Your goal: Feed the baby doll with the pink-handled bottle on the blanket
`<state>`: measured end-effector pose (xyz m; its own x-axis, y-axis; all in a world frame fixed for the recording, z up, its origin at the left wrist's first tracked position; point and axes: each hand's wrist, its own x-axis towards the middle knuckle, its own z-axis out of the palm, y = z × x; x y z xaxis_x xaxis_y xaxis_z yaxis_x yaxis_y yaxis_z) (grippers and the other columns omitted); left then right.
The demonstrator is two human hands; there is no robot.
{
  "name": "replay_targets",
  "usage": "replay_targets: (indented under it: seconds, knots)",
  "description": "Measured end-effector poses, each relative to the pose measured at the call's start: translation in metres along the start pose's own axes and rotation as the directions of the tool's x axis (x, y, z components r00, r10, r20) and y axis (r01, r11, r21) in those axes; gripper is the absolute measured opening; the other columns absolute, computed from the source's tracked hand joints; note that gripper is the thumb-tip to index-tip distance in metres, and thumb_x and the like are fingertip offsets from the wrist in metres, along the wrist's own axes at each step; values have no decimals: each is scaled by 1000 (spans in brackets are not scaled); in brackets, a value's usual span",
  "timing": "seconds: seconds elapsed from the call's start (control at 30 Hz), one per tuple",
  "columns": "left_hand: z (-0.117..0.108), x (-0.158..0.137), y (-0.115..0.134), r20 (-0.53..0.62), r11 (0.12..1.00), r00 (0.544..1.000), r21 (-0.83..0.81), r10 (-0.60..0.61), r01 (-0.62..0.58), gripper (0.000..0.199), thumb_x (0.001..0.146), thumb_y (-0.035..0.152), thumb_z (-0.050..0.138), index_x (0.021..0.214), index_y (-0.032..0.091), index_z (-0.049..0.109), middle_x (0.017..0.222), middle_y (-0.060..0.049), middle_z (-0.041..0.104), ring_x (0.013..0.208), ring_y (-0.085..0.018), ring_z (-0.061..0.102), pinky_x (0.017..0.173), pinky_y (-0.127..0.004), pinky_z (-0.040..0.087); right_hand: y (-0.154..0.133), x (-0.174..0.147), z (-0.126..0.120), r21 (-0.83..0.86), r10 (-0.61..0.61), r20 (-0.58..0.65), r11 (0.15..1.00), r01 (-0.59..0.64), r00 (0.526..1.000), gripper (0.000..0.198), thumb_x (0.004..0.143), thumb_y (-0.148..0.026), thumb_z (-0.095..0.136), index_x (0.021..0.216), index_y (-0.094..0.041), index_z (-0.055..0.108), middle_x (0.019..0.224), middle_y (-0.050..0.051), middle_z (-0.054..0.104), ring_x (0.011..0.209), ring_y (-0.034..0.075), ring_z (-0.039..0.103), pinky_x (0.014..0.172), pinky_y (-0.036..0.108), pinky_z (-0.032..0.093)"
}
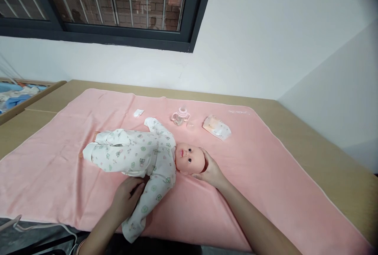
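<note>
A baby doll (pixel 190 159) in a white patterned sleepsuit (pixel 132 150) lies face up, its head toward the right and its legs toward the left. Cupped around the back of its head is my right hand (pixel 212 171), thumb and fingers on either side. My left hand (pixel 126 198) is curled against the near side of the torso, by the armpit, with its fingertips tucked out of sight at the clothing. The doll's near sleeve (pixel 147 200) stretches down toward the table edge, beside my left hand. A far sleeve (pixel 156 125) points away.
A pink mat (pixel 251 196) covers much of the wooden table (pixel 333 160). Behind the doll are a small white item (pixel 138 113), a pink two-handled baby bottle (pixel 180 115), a clear cap (pixel 190 125) and a wipes packet (pixel 217 127). A bin with cloths (pixel 17 99) stands left.
</note>
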<state>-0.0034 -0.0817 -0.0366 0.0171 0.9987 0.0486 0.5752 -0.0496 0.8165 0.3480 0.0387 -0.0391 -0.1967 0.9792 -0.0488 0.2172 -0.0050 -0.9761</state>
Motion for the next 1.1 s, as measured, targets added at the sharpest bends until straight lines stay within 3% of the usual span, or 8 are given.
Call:
replay_targets:
  seconds: [0.63, 1.1]
  knots:
    - [1, 0, -4, 8, 1000, 1000, 10, 0, 0, 35, 104, 42, 52, 97, 23, 81, 102, -9, 83, 98, -29, 76, 88, -40, 59, 2, 3, 0, 1, -20, -3, 1000, 20, 1000, 122, 41, -59, 103, 142, -23, 46, 155, 24, 55, 140, 45, 63, 108, 56, 62]
    - [2, 1, -6, 1, 1000, 1000, 11, 7, -7, 36, 105, 43, 53, 100, 21, 82, 105, -9, 84, 101, -30, 77, 90, -43, 59, 0, -1, 1, 37, -53, 60, 998, 51, 997, 114, 55, -53, 102, 147, -25, 42, 160, 22, 50, 146, 42, 58, 114, 58, 58]
